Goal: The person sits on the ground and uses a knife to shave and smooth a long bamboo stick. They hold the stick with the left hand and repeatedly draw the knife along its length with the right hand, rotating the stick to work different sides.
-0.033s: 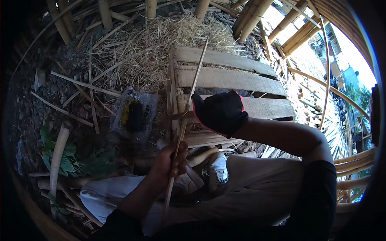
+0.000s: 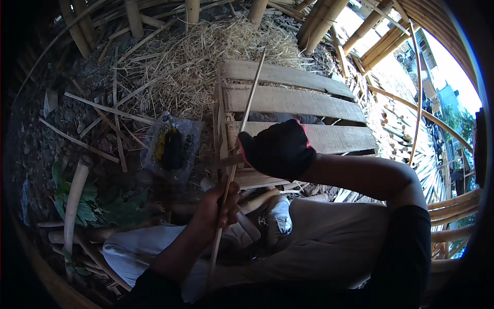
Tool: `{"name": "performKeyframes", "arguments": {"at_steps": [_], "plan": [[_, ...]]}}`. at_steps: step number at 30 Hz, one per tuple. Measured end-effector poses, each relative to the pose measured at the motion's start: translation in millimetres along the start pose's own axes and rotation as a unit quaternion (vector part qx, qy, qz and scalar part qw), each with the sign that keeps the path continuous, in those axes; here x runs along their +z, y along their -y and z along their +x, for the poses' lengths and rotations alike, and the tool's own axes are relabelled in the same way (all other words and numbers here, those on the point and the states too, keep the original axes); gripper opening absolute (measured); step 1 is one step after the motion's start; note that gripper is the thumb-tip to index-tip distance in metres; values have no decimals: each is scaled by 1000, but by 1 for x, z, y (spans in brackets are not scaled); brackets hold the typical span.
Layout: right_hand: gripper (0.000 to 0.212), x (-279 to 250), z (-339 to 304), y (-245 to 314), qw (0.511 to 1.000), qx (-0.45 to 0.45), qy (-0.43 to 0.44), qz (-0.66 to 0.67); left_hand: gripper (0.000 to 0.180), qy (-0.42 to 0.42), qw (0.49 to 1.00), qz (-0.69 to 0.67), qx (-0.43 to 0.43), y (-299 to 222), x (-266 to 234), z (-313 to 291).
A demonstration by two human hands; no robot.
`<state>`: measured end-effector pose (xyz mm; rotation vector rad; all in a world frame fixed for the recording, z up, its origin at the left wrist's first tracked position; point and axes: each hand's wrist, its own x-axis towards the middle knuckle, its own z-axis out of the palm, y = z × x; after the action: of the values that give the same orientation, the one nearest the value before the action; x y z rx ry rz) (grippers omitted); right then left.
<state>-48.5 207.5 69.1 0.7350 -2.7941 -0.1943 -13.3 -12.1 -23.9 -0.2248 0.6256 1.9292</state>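
A long, thin bamboo strip (image 2: 252,95) runs slantwise from my lap up across the edge of a slatted wooden crate. My bare left hand (image 2: 218,206) is wrapped around its lower part. Higher up, my right hand (image 2: 278,147), in a black glove with red trim, is closed on a knife whose handle the glove hides. The short, blurred knife blade (image 2: 229,160) sticks out to the left and crosses the strip just above my left hand.
The slatted wooden crate (image 2: 303,100) stands in front of me, with straw (image 2: 206,62) piled behind. On the ground at left lie a clear plastic bag (image 2: 193,141) with a dark and yellow thing inside, loose strips and green leaves (image 2: 85,201). A bamboo pole (image 2: 76,198) stands left of my knee.
My right hand has slid slightly down and left along the bamboo strip, taking the knife blade closer to my left hand. The left hand has barely moved.
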Motion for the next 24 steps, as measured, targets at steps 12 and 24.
{"name": "performKeyframes", "arguments": {"at_steps": [12, 24], "plan": [[28, 17, 6, -10, 994, 16, -66, -87, 40, -6, 999, -33, -20, -2, 12, -3], [36, 21, 15, -35, 983, -78, -141, -87, 40, -24, 999, -20, -25, 0, 20, 1]]}}
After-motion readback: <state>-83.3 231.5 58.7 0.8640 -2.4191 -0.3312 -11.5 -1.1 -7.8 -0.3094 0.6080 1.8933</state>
